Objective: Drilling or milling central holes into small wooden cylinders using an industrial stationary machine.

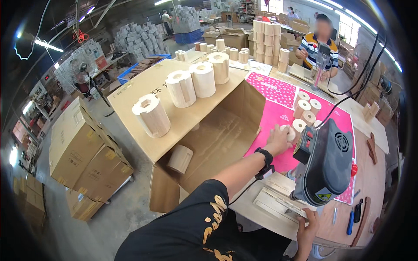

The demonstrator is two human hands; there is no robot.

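Note:
My left hand (278, 142), with a black band at its wrist, has its fingers closed round a short pale wooden cylinder (288, 131) with a hole in its top. This cylinder belongs to a cluster of similar wooden cylinders (299, 125) standing on a pink printed sheet (276, 114). My right hand (307, 227) grips the near right end of a wooden jig (272, 204), thumb and fingers beside a small metal part. Above the jig is the dark grey head of a bench drill (326, 163), which partly hides the sheet and jig.
A big open carton (209, 130) lies at left with one cylinder (180, 158) inside and several larger ones (180, 88) on top. Screwdrivers (350, 222) and a brown strip (362, 222) lie at right. Across the table a person (320, 48) works near stacked cylinders (266, 41).

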